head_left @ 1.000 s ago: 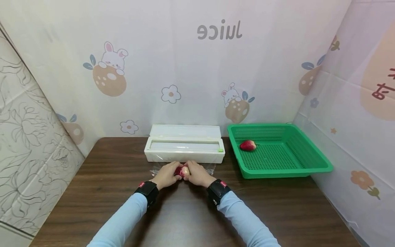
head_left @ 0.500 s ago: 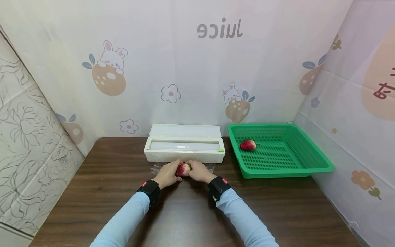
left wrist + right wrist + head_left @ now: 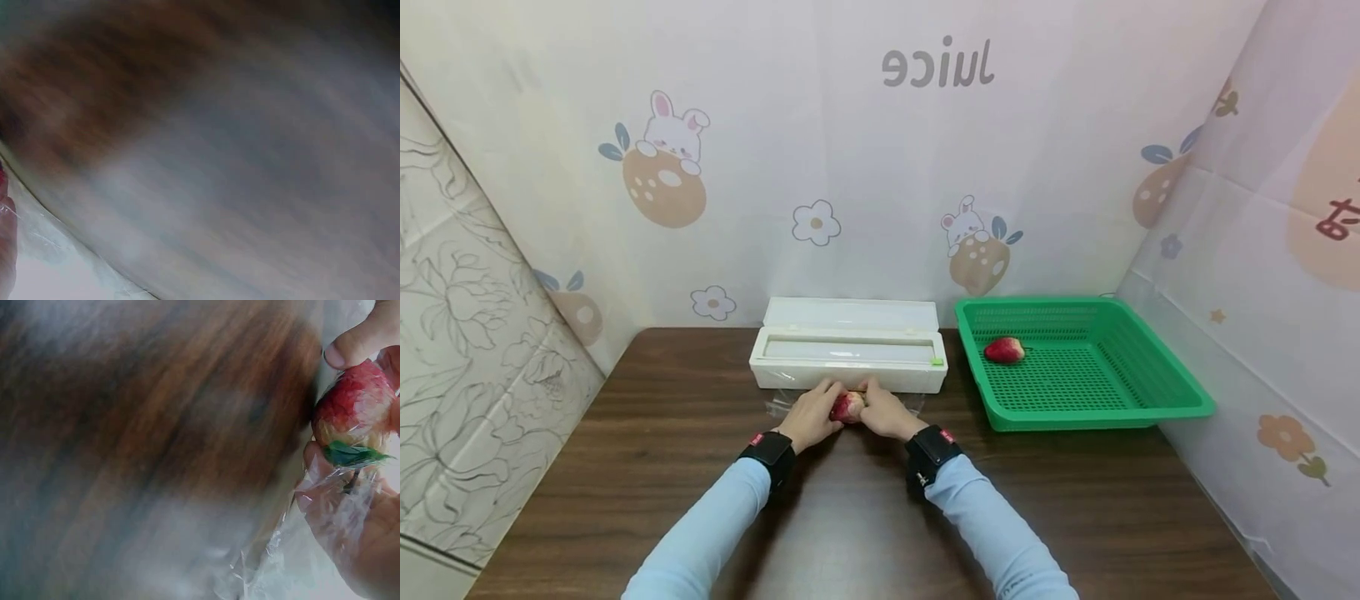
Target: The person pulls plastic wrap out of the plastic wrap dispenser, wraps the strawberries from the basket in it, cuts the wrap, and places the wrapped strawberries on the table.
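Between my two hands, in front of the white cling film box, is a red-and-cream fruit (image 3: 847,407) wrapped in clear film. Its green leaf (image 3: 353,453) and short stem show under the film in the right wrist view. My left hand (image 3: 811,417) grips the red end. At the leaf end, my right hand (image 3: 887,412) holds the fruit, with loose cling film (image 3: 344,519) lying over its fingers and palm. The cling film box (image 3: 848,375) has its lid raised and a green slider at its right end. In the left wrist view, only a sliver of fingers shows at the left edge.
A green plastic basket (image 3: 1090,421) stands to the right, with another red fruit (image 3: 1004,350) inside. The brown wooden table (image 3: 625,467) stretches around my arms. A printed curtain (image 3: 850,167) hangs directly behind the box and basket.
The fruit has turned between my hands, and more of it shows from above. My fingers have shifted around it; the hands have edged slightly right. Box and basket stand where they were.
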### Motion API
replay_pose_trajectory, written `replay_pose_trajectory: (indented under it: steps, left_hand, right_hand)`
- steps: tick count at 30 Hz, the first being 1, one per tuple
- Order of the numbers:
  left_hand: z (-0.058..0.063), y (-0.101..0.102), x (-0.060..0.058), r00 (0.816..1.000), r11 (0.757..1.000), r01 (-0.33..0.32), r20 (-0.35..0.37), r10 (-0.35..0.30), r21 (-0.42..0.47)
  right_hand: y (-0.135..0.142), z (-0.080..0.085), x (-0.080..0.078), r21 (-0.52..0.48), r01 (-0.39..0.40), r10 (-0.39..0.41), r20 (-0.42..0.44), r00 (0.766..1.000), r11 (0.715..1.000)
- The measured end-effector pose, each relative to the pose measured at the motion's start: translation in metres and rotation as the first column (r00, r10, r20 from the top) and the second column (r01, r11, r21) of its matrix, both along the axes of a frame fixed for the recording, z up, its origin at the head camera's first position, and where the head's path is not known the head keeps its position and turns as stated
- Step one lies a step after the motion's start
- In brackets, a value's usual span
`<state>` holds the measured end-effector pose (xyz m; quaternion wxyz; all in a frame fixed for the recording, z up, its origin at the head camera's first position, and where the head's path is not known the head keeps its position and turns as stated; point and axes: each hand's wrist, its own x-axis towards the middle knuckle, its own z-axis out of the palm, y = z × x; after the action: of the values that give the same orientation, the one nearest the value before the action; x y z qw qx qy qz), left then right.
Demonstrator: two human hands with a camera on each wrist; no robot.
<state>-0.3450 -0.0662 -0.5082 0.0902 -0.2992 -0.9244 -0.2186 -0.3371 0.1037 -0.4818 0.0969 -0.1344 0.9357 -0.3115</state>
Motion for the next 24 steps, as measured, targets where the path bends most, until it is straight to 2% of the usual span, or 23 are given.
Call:
replay_pose_trajectory:
  steps: [6,10,13,17,21,24]
  left_hand:
    - [0.002,-0.002,-0.001,0.999,1.0,0.002,0.032,-0.002,-0.011]
    - [0.004,-0.004,-0.001,0.998,1.0,0.005,0.062,-0.006,0.008]
    - [0.006,-0.006,-0.001,0.997,1.0,0.006,0.079,-0.008,0.018]
    - [0.008,-0.008,-0.001,0.996,1.0,0.01,0.087,-0.012,0.027]
    - [0.011,-0.009,0.0,0.997,0.999,0.012,0.076,-0.016,0.053]
    - [0.011,-0.008,-0.001,0.998,0.998,0.021,0.059,-0.025,0.061]
  right_hand:
    - [0.003,0.006,0.005,-0.01,-0.004,0.004,0.013,1.0,1.0]
    - [0.005,0.008,0.008,-0.014,-0.021,0.02,-0.054,0.998,1.0]
    - [0.006,0.01,0.011,0.016,-0.019,0.021,-0.136,0.99,1.0]
    - [0.005,0.014,0.015,0.108,-0.038,0.065,-0.261,0.963,0.993]
    - [0.0,0.015,0.018,0.232,-0.094,0.176,-0.366,0.914,0.968]
    - [-0.001,0.009,0.018,0.267,-0.088,0.2,-0.427,0.882,0.96]
